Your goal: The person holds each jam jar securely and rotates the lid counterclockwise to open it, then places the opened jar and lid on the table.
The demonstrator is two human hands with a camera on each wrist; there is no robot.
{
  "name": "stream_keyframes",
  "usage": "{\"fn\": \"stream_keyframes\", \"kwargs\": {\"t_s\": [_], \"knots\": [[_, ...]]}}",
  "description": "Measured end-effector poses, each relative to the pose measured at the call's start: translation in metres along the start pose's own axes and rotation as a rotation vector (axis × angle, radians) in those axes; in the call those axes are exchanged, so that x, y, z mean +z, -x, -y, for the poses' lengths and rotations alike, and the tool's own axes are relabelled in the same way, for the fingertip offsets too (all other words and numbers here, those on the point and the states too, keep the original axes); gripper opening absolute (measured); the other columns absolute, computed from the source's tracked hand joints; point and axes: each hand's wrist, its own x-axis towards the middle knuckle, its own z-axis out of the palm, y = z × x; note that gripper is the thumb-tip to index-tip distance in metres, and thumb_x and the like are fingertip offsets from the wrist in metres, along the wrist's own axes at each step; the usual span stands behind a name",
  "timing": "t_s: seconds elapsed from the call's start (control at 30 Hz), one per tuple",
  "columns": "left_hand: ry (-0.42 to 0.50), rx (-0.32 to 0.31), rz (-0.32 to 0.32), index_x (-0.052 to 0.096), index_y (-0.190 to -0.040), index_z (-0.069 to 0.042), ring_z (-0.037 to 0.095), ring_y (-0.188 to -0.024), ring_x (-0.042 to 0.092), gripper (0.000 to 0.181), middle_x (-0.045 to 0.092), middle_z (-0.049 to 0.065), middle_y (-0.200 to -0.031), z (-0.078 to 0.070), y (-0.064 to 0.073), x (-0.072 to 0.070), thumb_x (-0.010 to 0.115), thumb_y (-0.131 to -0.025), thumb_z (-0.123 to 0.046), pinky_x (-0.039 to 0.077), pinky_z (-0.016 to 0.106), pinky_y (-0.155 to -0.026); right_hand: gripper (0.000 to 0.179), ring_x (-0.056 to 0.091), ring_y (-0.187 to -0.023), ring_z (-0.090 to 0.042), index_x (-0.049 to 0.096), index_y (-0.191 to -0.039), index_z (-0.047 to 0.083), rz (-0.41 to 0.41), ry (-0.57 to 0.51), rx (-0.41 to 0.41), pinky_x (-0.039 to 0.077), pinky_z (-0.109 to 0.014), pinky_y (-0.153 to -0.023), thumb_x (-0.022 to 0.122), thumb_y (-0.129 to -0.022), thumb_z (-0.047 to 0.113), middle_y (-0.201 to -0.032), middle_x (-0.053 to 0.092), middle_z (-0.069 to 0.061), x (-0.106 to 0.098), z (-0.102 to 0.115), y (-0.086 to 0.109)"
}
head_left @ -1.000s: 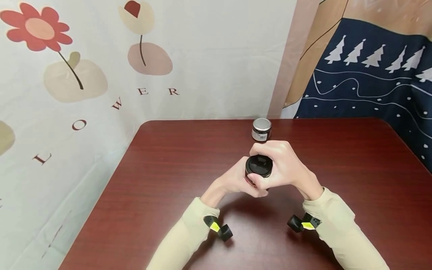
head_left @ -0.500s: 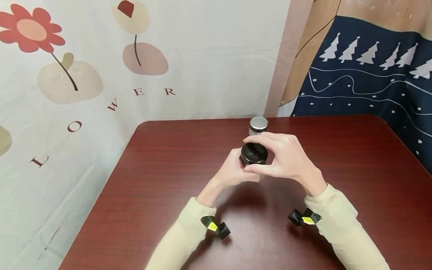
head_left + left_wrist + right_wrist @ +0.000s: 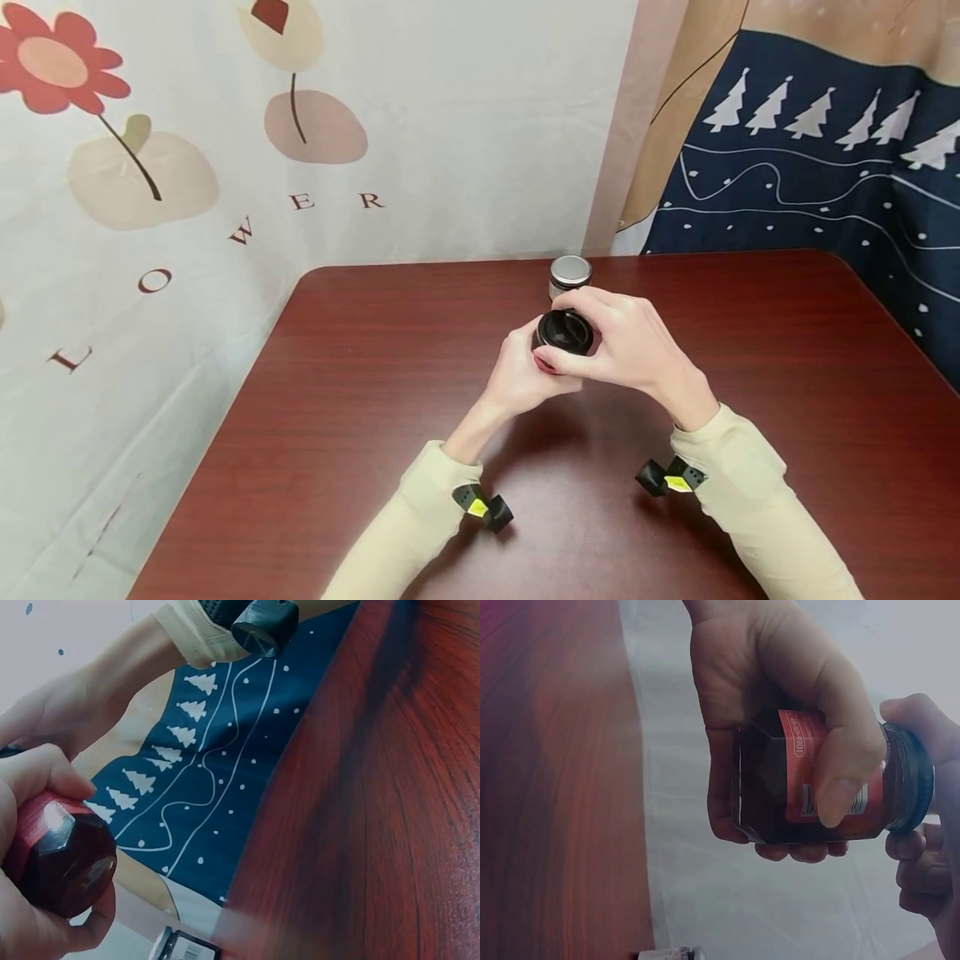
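My left hand (image 3: 517, 371) grips the body of a glass jar (image 3: 765, 776) with dark contents and a red label. The jar is held above the table, and the right wrist view shows the thumb across the label. My right hand (image 3: 630, 342) holds the rim of its black lid (image 3: 564, 332) between thumb and fingers. The lid sits on the jar; whether it is loose cannot be told. In the left wrist view, the jar's dark faceted base (image 3: 75, 862) faces the camera. Behind the hands stands a second jar (image 3: 570, 268) with a silver lid, partly hidden.
The reddish-brown wooden table (image 3: 420, 333) extends to both sides of the hands. At its back hangs a white cloth (image 3: 465, 125) printed with flowers and letters. A navy cloth (image 3: 795, 179) with white trees hangs at the right. Both sleeves carry small black wrist cameras.
Both hands and the held jar have shifted forward, away from the body. The right fingers spread wider around the lid half a second ago and now hold its rim more closely.
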Motion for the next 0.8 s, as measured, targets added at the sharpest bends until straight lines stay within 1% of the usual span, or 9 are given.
{"fn": "stream_keyframes", "kwargs": {"t_s": [0.13,0.23,0.3,0.43,0.57,0.67,0.8], "knots": [[0.068,0.004,0.070,0.064,-0.114,0.000,0.012,-0.084,0.062,0.053,0.070,0.010,-0.099,-0.001,0.000,-0.003,0.079,-0.064,0.007,0.053,0.026,-0.080,0.040,0.060,-0.078,-0.008,0.071,-0.107,0.015,0.028,-0.048,-0.007,0.053,-0.031,-0.069,0.079,-0.080,0.043,-0.095,0.067,0.005,-0.003,0.000,0.001],[0.118,0.005,0.124,0.064,-0.114,0.002,0.011,-0.082,0.061,0.052,0.069,0.011,-0.098,-0.002,0.000,-0.004,0.077,-0.064,0.010,0.052,0.025,-0.079,0.038,0.057,-0.078,-0.006,0.071,-0.107,0.017,0.048,-0.081,-0.004,0.051,-0.027,-0.069,0.080,-0.079,0.042,-0.096,0.066,0.007,-0.006,0.000,0.001],[0.142,0.003,0.149,0.063,-0.113,0.003,0.010,-0.082,0.060,0.052,0.068,0.012,-0.097,-0.003,0.000,-0.005,0.077,-0.064,0.011,0.052,0.025,-0.078,0.038,0.055,-0.077,-0.004,0.071,-0.107,0.018,0.056,-0.096,-0.007,0.049,-0.025,-0.068,0.080,-0.079,0.041,-0.097,0.066,0.008,-0.007,0.000,0.001],[0.181,-0.020,0.179,0.064,-0.112,0.003,0.011,-0.082,0.061,0.049,0.068,0.012,-0.097,-0.003,0.001,-0.006,0.077,-0.065,0.010,0.051,0.025,-0.078,0.035,0.053,-0.077,-0.002,0.070,-0.107,0.019,0.075,-0.116,-0.014,0.047,-0.022,-0.067,0.081,-0.079,0.038,-0.098,0.064,0.009,-0.008,0.001,0.001],[0.196,-0.036,0.202,0.064,-0.111,0.003,0.011,-0.083,0.061,0.047,0.068,0.012,-0.096,-0.004,0.002,-0.006,0.076,-0.066,0.009,0.051,0.025,-0.079,0.034,0.053,-0.079,-0.002,0.070,-0.107,0.019,0.094,-0.132,-0.025,0.049,-0.025,-0.066,0.080,-0.080,0.036,-0.099,0.064,0.010,-0.009,0.001,0.002],[0.201,-0.030,0.217,0.064,-0.111,0.003,0.011,-0.083,0.061,0.046,0.068,0.011,-0.096,-0.004,0.002,-0.007,0.076,-0.067,0.008,0.051,0.025,-0.079,0.035,0.055,-0.084,-0.002,0.070,-0.108,0.018,0.104,-0.150,-0.028,0.051,-0.026,-0.069,0.080,-0.079,0.034,-0.100,0.064,0.009,-0.010,0.000,0.002],[0.233,-0.026,0.247,0.064,-0.111,0.002,0.012,-0.081,0.061,0.045,0.067,0.006,-0.093,-0.003,0.002,-0.007,0.076,-0.068,0.006,0.051,0.025,-0.078,0.035,0.056,-0.089,-0.002,0.069,-0.108,0.017,0.122,-0.180,-0.021,0.051,-0.026,-0.074,0.081,-0.077,0.030,-0.102,0.065,0.009,-0.011,0.000,0.002]]}}
